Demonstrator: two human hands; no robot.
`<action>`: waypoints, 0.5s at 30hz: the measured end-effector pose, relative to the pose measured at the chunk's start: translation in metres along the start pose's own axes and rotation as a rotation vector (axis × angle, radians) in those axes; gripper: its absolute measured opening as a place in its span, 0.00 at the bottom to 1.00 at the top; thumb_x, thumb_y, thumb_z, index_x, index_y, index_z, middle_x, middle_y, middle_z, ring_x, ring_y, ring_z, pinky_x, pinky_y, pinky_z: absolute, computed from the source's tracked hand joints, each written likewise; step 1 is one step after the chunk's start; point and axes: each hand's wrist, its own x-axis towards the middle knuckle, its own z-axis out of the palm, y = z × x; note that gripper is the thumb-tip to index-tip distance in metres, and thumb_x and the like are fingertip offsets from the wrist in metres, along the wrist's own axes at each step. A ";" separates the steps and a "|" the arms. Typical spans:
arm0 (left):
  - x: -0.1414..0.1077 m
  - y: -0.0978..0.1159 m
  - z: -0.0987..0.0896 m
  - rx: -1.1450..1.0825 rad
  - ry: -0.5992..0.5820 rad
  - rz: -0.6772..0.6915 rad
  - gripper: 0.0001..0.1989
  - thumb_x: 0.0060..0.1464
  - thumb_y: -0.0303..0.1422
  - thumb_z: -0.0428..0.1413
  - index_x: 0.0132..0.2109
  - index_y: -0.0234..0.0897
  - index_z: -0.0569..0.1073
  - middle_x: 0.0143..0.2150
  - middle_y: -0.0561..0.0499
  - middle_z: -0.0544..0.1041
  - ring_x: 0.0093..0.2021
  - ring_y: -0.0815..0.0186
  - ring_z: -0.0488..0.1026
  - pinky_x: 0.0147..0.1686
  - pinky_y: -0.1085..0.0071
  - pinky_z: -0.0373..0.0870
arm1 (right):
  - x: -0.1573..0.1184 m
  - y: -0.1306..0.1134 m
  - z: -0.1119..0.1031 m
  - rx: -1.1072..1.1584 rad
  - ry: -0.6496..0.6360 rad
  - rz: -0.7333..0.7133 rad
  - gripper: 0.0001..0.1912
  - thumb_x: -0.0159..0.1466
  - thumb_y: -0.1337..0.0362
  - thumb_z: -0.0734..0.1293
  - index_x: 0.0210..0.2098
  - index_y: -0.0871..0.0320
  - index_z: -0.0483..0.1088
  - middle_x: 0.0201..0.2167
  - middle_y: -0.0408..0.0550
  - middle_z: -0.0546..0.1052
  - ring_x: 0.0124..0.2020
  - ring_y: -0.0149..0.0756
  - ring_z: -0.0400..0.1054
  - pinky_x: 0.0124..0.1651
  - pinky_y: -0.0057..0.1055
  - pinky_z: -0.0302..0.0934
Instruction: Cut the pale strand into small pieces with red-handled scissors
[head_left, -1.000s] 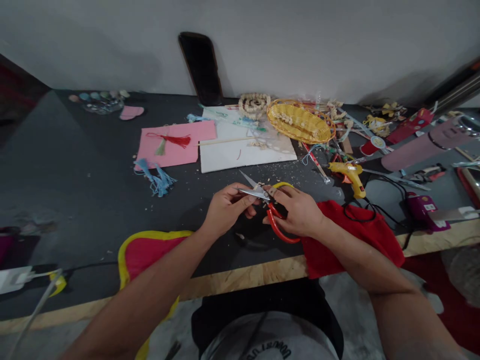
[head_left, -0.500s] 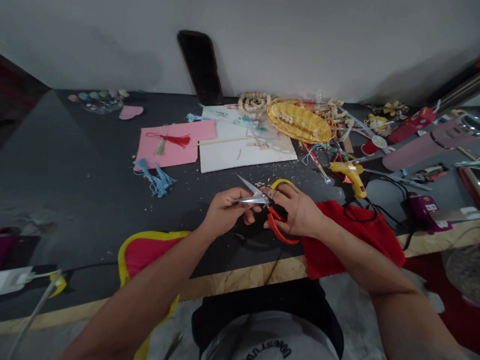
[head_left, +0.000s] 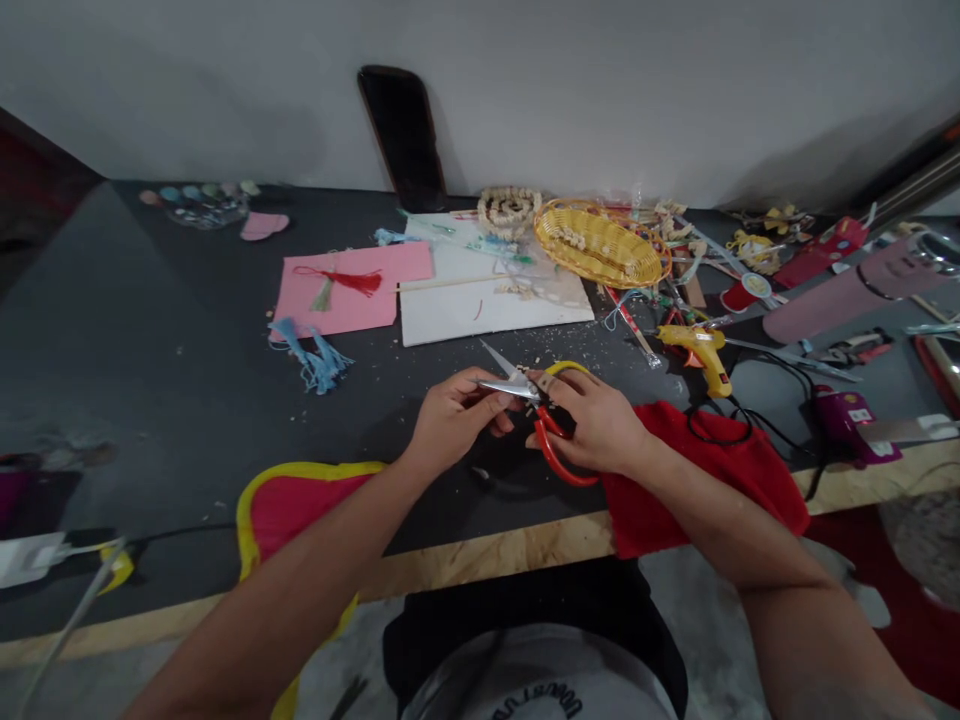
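Note:
My right hand (head_left: 596, 418) is closed on the handles of a pair of scissors (head_left: 553, 452) with red and yellow grips. Their blades are parted and point up and to the left, over the dark table. By the lower blade, my left hand (head_left: 461, 415) is closed in a pinch. A small pale bit shows between the blades near the pivot, but whatever my left fingers hold is too small to make out. A little beyond the scissors, pale crumbs lie scattered on the tabletop.
Beyond my hands lie a white board (head_left: 487, 318), pink foam sheet (head_left: 337, 318), red tassel (head_left: 364, 282) and blue tassels (head_left: 319, 362). A yellow wicker basket (head_left: 600, 245) sits behind. To the right are a yellow glue gun (head_left: 701, 355), red cloth (head_left: 705, 490) and pink bottle (head_left: 832, 300).
The scissor blades have come slightly closer together, and their tips have shifted a little to the right. Both hands stay in nearly the same place.

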 end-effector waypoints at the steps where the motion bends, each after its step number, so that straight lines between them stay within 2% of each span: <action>1: 0.000 0.000 0.000 0.011 0.000 0.004 0.13 0.47 0.38 0.65 0.32 0.33 0.72 0.27 0.50 0.80 0.21 0.71 0.74 0.20 0.76 0.72 | 0.000 0.000 -0.001 -0.017 0.006 0.001 0.36 0.61 0.46 0.65 0.62 0.57 0.59 0.50 0.57 0.70 0.53 0.47 0.65 0.54 0.45 0.65; 7: -0.001 0.003 -0.002 0.071 -0.085 -0.011 0.11 0.49 0.38 0.62 0.30 0.33 0.73 0.25 0.50 0.79 0.19 0.72 0.73 0.21 0.76 0.72 | 0.001 0.002 -0.003 -0.066 0.002 -0.031 0.40 0.57 0.42 0.67 0.62 0.57 0.61 0.49 0.58 0.68 0.53 0.51 0.62 0.56 0.49 0.63; 15: -0.002 0.001 -0.001 -0.068 -0.128 -0.108 0.17 0.45 0.42 0.65 0.30 0.33 0.70 0.27 0.49 0.80 0.18 0.71 0.73 0.19 0.76 0.71 | 0.001 0.004 -0.002 0.040 0.000 -0.083 0.38 0.58 0.44 0.67 0.60 0.60 0.61 0.50 0.58 0.69 0.54 0.48 0.62 0.57 0.46 0.63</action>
